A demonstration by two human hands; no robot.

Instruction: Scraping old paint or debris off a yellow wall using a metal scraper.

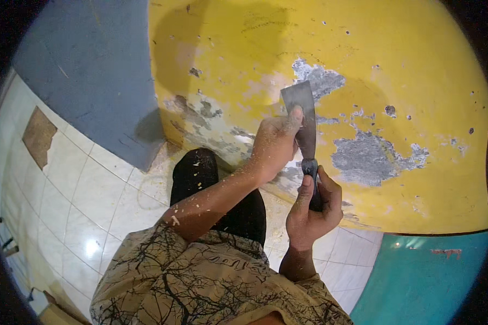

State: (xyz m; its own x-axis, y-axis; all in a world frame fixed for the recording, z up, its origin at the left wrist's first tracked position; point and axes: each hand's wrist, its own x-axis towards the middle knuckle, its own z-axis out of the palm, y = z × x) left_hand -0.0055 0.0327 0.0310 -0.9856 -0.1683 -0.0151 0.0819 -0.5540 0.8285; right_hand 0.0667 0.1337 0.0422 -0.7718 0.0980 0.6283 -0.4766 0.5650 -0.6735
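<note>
A wide metal scraper with a dark handle is pressed flat against a yellow wall whose paint has flaked off in grey patches. My right hand grips the handle from below. My left hand lies on the blade, with a finger pushing near its upper part. Both hands and my left forearm are dusted with paint flakes. The blade's top edge sits beside a bare grey patch.
A blue-grey wall meets the yellow one at a corner on the left. A teal surface is at the lower right. White floor tiles carry scattered paint chips, and one tile is missing. My dark trouser leg is below the hands.
</note>
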